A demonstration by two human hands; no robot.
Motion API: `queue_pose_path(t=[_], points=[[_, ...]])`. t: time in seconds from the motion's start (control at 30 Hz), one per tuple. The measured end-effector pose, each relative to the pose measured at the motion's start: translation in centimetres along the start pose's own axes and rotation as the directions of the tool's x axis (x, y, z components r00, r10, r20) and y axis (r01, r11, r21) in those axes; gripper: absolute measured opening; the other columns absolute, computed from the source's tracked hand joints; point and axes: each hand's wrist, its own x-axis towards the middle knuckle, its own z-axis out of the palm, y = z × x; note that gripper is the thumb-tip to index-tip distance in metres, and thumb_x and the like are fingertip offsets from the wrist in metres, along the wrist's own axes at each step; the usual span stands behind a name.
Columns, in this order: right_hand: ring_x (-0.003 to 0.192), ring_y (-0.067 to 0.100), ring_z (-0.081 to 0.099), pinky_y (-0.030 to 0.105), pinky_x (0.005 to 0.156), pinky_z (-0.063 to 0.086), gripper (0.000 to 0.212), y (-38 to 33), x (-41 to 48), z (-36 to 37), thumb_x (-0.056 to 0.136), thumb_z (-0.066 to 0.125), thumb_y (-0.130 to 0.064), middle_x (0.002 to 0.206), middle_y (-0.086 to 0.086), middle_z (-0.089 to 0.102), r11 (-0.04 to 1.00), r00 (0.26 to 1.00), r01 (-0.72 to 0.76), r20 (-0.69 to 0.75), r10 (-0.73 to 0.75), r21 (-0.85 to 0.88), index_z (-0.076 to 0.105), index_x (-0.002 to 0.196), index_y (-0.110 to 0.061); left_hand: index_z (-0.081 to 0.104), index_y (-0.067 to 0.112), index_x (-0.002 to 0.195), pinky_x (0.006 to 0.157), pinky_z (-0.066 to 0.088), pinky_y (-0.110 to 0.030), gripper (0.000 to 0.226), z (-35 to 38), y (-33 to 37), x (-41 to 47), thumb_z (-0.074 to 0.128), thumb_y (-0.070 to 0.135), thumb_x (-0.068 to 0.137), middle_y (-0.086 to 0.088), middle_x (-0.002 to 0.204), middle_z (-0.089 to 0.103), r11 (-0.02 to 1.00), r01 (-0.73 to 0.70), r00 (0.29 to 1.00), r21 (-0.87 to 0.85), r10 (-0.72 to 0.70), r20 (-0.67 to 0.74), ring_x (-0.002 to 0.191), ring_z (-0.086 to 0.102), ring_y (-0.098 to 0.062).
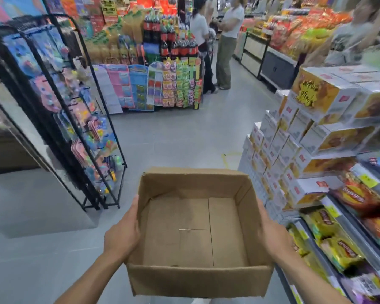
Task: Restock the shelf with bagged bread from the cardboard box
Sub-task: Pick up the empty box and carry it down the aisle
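**Item 1.** Cardboard box, open-topped, brown, held level at waist height over the grey floor. Contents: only its bare bottom flaps show, a seam running down the middle.

**Item 2.** Shelf, immediately right of the box. Contents: yellow bags on the lower tier, red-orange bags on the tier above. Whether these hold bread cannot be told.

**Item 3.** Stacked white-and-yellow cartons, beyond the shelf, with a handwritten yellow price sign.

**Item 4.** Black wire rack, left, hung with toy packets.

**Hands.** Left grip: palm flat against the box's left wall, thumb along the rim. Right grip: palm flat against the right wall. Fingers extended, the box carried pressed between them. Forearms bare and outstretched.
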Motion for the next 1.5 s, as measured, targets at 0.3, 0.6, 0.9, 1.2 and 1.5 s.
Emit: queue_pose_path(t=[0.3, 0.6, 0.9, 1.2, 1.5], points=[[0.054, 0.024, 0.061, 0.029, 0.043, 0.030, 0.099, 1.1, 19.7, -1.2, 0.098, 0.045, -0.011, 0.065, 0.004, 0.060, 0.993, 0.998, -0.031, -0.050, 0.037, 0.112, -0.036, 0.146, -0.044, -0.009, 0.047, 0.156, 0.056, 0.047, -0.037, 0.085, -1.3, 10.4, 21.0, 0.041, 0.014, 0.096, -0.005, 0.081, 0.062, 0.988, -0.123, 0.992, 0.090, 0.121, 0.020, 0.060, 0.054, -0.028], [0.046, 0.016, 0.053, 0.030, 0.039, 0.033, 0.099, 2.5, 27.7, -1.0, 0.097, 0.044, -0.011, 0.059, -0.003, 0.057, 0.930, 0.934, -0.358, 0.023, 0.357, 0.083, -0.038, 0.146, -0.038, -0.029, 0.062, 0.142, 0.079, 0.055, -0.043, 0.092, 4.2, 18.9, 38.8, 0.038, 0.021, 0.093, 0.000, 0.139, 0.061, 0.869, -0.487, 0.863, 0.085, 0.465, 0.197, 0.102, 0.069, -0.036], [0.046, 0.014, 0.043, 0.031, 0.047, 0.036, 0.091, 0.2, 31.9, 4.7, 0.099, 0.040, -0.012, 0.071, -0.003, 0.053, 0.584, 0.629, -0.771, 0.156, 0.762, 0.253, -0.028, 0.150, -0.044, -0.022, 0.071, 0.138, 0.090, 0.049, -0.043, 0.067, 11.8, 29.2, 55.1, 0.024, 0.041, 0.099, 0.000, 0.144, 0.057, 0.677, -0.736, 0.608, -0.005, 0.665, 0.434, 0.114, 0.064, -0.037], [0.073, 0.020, 0.062, 0.038, 0.069, 0.055, 0.093, -1.1, 33.8, 14.2, 0.095, 0.042, -0.026, 0.101, -0.004, 0.061, 0.337, 0.381, -0.918, 0.233, 0.895, 0.209, -0.033, 0.146, -0.047, -0.026, 0.045, 0.151, 0.080, 0.054, -0.042, 0.081, 22.4, 34.8, 61.2, 0.031, 0.035, 0.095, -0.006, 0.132, 0.065, 0.479, -0.878, 0.376, 0.012, 0.674, 0.636, 0.097, 0.068, -0.035], [0.089, 0.020, 0.064, 0.039, 0.082, 0.054, 0.093, 1.8, 36.8, 26.8, 0.098, 0.042, -0.027, 0.127, -0.009, 0.057, 0.218, 0.279, -0.950, 0.301, 0.912, 0.223, -0.036, 0.143, -0.050, -0.016, 0.047, 0.153, 0.088, 0.053, -0.043, 0.077, 37.1, 35.1, 63.8, 0.037, 0.048, 0.097, -0.002, 0.138, 0.062, 0.425, -0.905, 0.301, -0.013, 0.661, 0.688, 0.105, 0.069, -0.034]])
